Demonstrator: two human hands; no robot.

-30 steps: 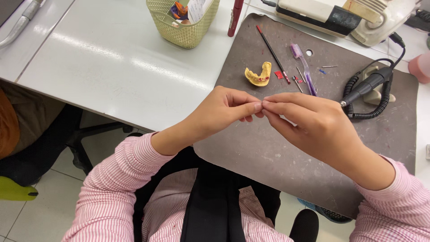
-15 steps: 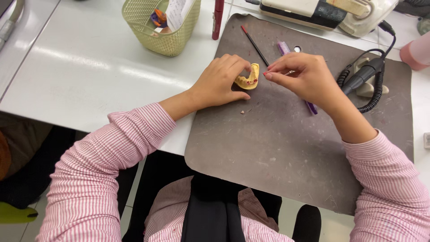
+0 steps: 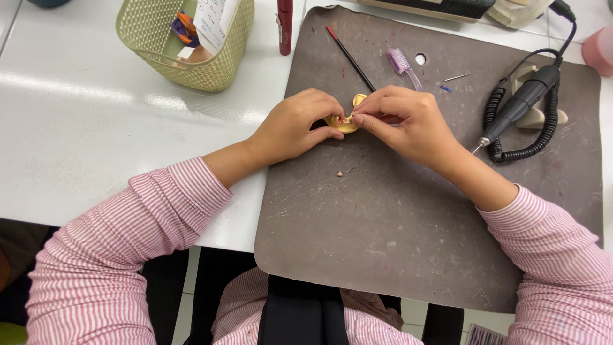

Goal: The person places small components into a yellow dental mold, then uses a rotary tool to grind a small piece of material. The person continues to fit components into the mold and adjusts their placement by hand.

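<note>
A white bench [image 3: 96, 121] fills the left and upper part of the head view, and on it lies a large dark grey work mat [image 3: 408, 223], scratched and speckled, reaching from the far edge to the near one. Both forearms in pink-and-white striped sleeves [image 3: 121, 249] come in from below and meet over the far half of the mat.

At the bench's far edge stands a pale green woven basket [image 3: 191, 57] with papers and small coloured bits inside, and just right of it the lower end of a dark red tube [image 3: 285, 25]. On the right of the mat a black rotary handpiece [image 3: 520, 105] rests in a pale cradle, its tip pointing toward the near left, with a black coiled cord [image 3: 495, 134] looped around it.

The left hand [image 3: 294, 128] curls around the left side of a small yellow dental cast [image 3: 348, 121], thumb beneath and fingers arched over it, the grip closed on the cast and holding it just over the mat. The right hand [image 3: 408, 124] meets it from the right, its grip pressed together with thumb and forefinger tips pinching at the top of the cast; whatever lies between those tips is too small to make out.

Just beyond the hands lie a thin black tool with a red end [image 3: 351, 57], a lilac toothbrush [image 3: 403, 67], and a tiny pin [image 3: 456, 77]. A small crumb [image 3: 340, 173] sits on the mat near the hands.
</note>
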